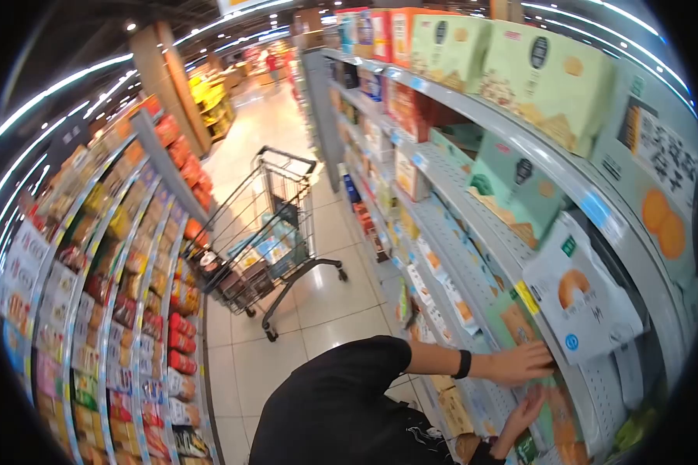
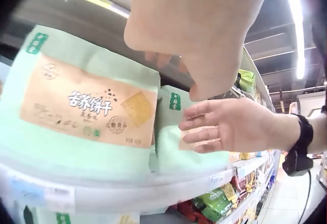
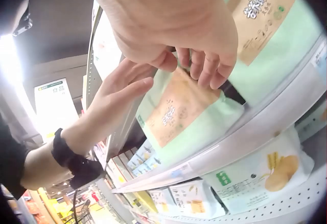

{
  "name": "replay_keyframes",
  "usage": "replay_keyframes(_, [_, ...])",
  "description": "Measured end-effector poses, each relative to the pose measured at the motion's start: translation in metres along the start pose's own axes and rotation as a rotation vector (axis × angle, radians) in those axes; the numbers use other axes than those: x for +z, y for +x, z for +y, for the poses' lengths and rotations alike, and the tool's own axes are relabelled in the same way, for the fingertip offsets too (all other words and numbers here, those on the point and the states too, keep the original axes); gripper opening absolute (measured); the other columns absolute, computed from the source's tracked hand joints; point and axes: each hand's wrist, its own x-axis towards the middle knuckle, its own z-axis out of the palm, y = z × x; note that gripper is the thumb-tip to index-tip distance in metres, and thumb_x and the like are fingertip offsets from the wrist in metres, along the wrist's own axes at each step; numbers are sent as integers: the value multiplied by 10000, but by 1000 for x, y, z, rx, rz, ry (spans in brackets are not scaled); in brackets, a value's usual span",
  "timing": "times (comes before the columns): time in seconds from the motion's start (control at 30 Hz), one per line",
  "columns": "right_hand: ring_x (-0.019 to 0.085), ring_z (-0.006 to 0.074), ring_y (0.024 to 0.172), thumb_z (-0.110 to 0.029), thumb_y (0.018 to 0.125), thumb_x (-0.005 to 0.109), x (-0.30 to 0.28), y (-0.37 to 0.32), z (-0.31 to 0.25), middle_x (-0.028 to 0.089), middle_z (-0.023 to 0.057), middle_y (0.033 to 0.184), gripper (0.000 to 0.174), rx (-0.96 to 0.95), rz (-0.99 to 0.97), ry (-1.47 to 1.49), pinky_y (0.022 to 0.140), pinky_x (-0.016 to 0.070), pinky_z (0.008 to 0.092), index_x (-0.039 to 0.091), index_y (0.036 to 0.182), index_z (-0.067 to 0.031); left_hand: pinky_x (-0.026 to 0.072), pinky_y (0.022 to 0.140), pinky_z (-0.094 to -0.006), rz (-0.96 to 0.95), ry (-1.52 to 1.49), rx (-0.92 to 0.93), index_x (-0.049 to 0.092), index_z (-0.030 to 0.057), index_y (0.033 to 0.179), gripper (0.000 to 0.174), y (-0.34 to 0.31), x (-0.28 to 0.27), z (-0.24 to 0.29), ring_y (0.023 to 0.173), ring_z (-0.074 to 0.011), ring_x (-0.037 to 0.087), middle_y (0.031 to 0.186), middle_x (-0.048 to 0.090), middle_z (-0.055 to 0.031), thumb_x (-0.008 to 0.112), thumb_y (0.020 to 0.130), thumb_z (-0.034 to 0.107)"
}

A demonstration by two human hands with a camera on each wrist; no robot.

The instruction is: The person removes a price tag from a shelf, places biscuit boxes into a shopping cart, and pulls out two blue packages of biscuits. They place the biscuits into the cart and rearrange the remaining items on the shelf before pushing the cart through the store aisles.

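Both hands are at pale green bags with brown labels on a shelf. In the head view, the left hand (image 1: pixel 523 363) reaches over the shelf edge, fingers extended, and the right hand (image 1: pixel 522 415) is just below it. The left wrist view shows a large bag (image 2: pixel 87 106) upright beside a second bag (image 2: pixel 171 132); the left hand (image 2: pixel 189 35) is above them, fingertips partly hidden, while the right hand (image 2: pixel 225 127) lies across the second bag's front. From the right wrist, the right hand's (image 3: pixel 179 24) loosely bent fingers are at the bag's (image 3: pixel 179 111) top, beside the left hand (image 3: pixel 117 93). Contact is unclear.
A shopping cart (image 1: pixel 267 240) holding several goods stands in the aisle. The shelf edge (image 2: pixel 127 193) runs below the bags, with more packages (image 3: pixel 260 173) underneath. A white bag (image 1: pixel 582 287) leans out above the hands. Another stocked shelf (image 1: pixel 93 310) lines the left side.
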Motion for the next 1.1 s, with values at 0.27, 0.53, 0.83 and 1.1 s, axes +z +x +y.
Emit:
replay_keyframes(0.27, [614, 207, 943, 42, 871, 501, 130, 10, -56, 606, 124, 1010, 199, 12, -344, 109, 832, 490, 308, 588, 1051, 42, 391, 992, -517, -115, 102, -668, 544, 42, 1204, 440, -216, -94, 27, 1170, -364, 505, 1150, 563, -172, 631, 774, 67])
replay_keyframes(0.53, [581, 145, 758, 76, 811, 592, 274, -68, -94, 565, 77, 861, 83, -67, -720, 96, 682, 478, 237, 623, 882, 45, 501, 677, -463, 292, 421, -1371, 577, 80, 1047, 198, -384, -231, 180, 795, -381, 620, 867, 636, -170, 562, 851, 63])
replay_keyframes(0.83, [590, 130, 635, 46, 893, 546, 412, -158, -169, 601, 77, 817, 119, -139, -1056, 232, 597, 514, 263, 645, 959, 41, 504, 740, -476, 406, 620, -1849, 593, 93, 1047, 270, -527, -298, 327, 870, -393, 603, 1026, 602, -162, 510, 800, 20])
replay_keyframes(1.1, [600, 223, 645, 125, 702, 494, 486, -91, -452, 636, 97, 799, 502, -889, -1040, 751, 533, 450, 314, 670, 1144, -33, 514, 712, -388, 495, 610, -1892, 600, 65, 1142, 310, -587, -385, 307, 770, -277, 647, 1065, 626, -152, 547, 838, 37])
